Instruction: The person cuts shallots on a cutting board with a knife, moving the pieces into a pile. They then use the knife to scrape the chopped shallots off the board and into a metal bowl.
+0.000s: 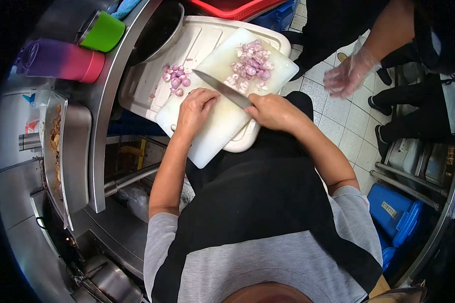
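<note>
A white cutting board (pixel 207 132) lies at a slant over a cream plastic lid or tray (pixel 136 91). My right hand (pixel 274 112) is closed on the handle of a knife (pixel 222 88), whose blade points to the upper left across the board. My left hand (pixel 196 110) rests on the board just below the blade, fingers curled together; whatever they hold is too small to make out. Cut shallots (pixel 253 63) are heaped on the board's upper right. Several whole peeled shallots (pixel 177 78) sit on the tray to the left of the blade.
A dark metal bowl (pixel 159 33) is at the upper left, near a green cup (pixel 102 31) and a purple-pink tumbler (pixel 65 60) on a steel counter (pixel 100 121). Another person's gloved hand (pixel 350 76) hangs at the upper right. A blue container (pixel 392 209) stands at the lower right.
</note>
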The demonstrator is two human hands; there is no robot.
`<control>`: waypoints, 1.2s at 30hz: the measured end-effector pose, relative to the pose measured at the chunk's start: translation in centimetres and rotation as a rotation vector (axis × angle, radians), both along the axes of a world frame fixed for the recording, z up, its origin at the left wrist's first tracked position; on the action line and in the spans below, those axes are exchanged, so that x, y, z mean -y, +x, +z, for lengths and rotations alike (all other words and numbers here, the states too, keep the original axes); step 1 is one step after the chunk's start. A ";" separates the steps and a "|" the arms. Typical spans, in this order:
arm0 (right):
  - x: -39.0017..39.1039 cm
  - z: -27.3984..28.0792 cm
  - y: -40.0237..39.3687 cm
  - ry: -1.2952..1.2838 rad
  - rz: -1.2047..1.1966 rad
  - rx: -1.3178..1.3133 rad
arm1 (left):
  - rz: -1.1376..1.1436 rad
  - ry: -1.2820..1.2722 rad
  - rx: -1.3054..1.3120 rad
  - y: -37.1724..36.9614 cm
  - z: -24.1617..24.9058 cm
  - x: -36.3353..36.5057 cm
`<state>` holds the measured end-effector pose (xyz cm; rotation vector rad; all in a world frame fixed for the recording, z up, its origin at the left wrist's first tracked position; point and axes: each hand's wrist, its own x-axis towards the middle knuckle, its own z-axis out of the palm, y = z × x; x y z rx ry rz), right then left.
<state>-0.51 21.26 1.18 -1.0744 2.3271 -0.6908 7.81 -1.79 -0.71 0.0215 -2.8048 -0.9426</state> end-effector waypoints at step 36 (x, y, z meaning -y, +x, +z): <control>-2.1 -4.4 2.9 -0.314 -0.214 1.025 | -0.131 -0.265 -0.266 2.9 -1.5 -0.2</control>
